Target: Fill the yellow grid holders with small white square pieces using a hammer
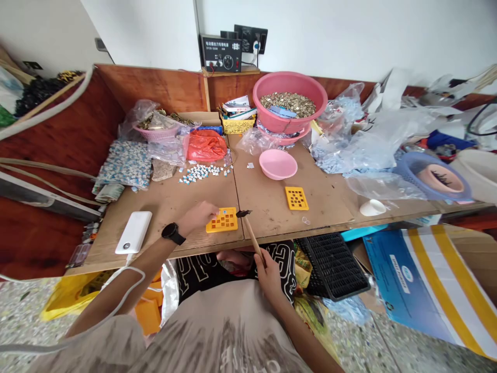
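Observation:
My left hand [199, 215], with a black watch on its wrist, reaches over the left part of a yellow slotted tray [227, 226]. Its fingers are pinched together; what they hold, if anything, is too small to make out. A small blue-and-white piece [224, 212] shows at the tray's upper edge. My right hand [268, 269] is closed around the wooden handle of a dark-tipped brush [253, 237], whose tip is just right of the tray. Several small blue-and-white pieces [200, 174] lie scattered farther back.
A second yellow tray [297, 198] and a pink bowl [278, 165] stand to the right. A pink basin [290, 101] of metal pieces is behind. A white power bank [134, 232] with a cable lies left, a white cup [373, 207] right, near the table's front edge.

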Demonstrator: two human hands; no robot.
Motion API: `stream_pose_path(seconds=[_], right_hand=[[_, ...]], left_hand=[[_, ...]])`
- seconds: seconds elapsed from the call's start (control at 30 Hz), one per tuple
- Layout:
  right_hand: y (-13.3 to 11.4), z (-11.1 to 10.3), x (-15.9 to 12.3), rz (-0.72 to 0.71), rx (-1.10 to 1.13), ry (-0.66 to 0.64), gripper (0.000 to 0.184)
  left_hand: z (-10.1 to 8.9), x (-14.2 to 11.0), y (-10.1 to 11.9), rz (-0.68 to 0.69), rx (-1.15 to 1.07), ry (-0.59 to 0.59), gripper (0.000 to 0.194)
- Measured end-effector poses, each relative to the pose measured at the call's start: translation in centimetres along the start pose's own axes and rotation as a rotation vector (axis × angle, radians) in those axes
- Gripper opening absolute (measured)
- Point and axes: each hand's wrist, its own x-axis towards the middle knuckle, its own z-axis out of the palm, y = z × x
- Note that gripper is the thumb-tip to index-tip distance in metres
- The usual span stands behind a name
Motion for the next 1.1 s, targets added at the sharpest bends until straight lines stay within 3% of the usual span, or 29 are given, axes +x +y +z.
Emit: stream_pose_path(seconds=[0.07, 0.17, 0.23, 0.33, 0.4, 0.53, 0.63, 0.73, 0.9, 1.0, 1.1], right_hand=[[-0.6, 0.2, 0.8, -0.021, -0.006, -0.034, 0.059], [-1.4, 0.3, 2.0, -0.051, -0.046, -0.084, 0.055], [-2.1, 0.3, 2.7, -0.086, -0.09, -0.114, 0.052], [-3.2, 0.4, 3.3, -0.156, -0.124, -0.125, 0.047], [-3.6, 0.7, 3.5, -0.199, -0.105, -0.112, 0.045], [-3.4, 1.4, 3.6, -0.246, -0.18, -0.098, 0.045], [-2.7, 1.4, 3.7, -0.25, -0.287, -0.156, 0.04], [-2.1, 1.0, 3.5, -0.246, -0.228, -0.131, 0.038], [-1.6, 0.3, 1.8, -0.153, -0.063, -0.034, 0.045], [-0.9, 0.1, 0.2, -0.066, -0.034, 0.022, 0.055], [0.2, 0.0, -1.4, 0.017, -0.026, 0.068, 0.06]], left_hand=[[-0.3, -0.4, 0.5, 0.053, -0.012, -0.015, 0.025], [0.0, -1.4, 1.4, 0.004, 0.003, 0.055, 0.024], [0.8, -2.3, 1.7, -0.064, -0.004, 0.165, 0.029], [2.5, -4.2, 1.6, -0.188, -0.023, 0.357, 0.057], [4.0, -5.5, 1.3, -0.255, -0.034, 0.464, 0.066], [6.5, -8.0, 0.8, -0.293, -0.073, 0.618, 0.05], [7.0, -8.6, 0.0, -0.33, -0.111, 0.686, 0.043], [5.9, -7.8, -2.2, -0.462, -0.171, 0.717, 0.04], [1.3, -3.7, -8.0, -0.698, -0.1, 0.736, 0.033], [-0.9, -1.2, -10.8, -0.702, 0.004, 0.768, 0.04], [-1.6, 0.5, -12.5, -0.663, 0.098, 0.741, 0.044]])
